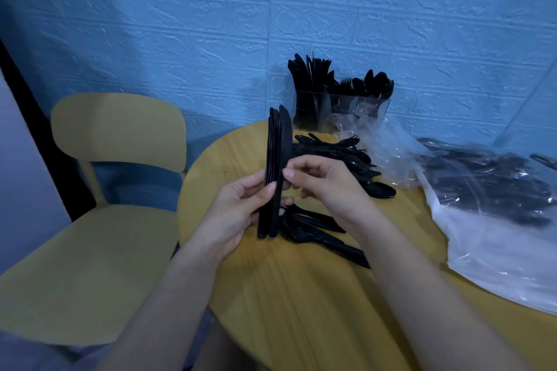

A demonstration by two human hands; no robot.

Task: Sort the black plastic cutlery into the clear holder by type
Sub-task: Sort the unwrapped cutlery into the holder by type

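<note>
Head view | left hand (238, 205) grips upright knife stack (275, 172) | right hand (328, 187) pinches stack's edge

Loose cutlery pile (331, 156) lies between bare tabletop (301, 295) and clear holder (340, 110)

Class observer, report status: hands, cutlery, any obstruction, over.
Left hand grips knife stack upright; right hand pinches it. Clear holder at wall, part filled. Loose cutlery and plastic bag lie between.
</note>
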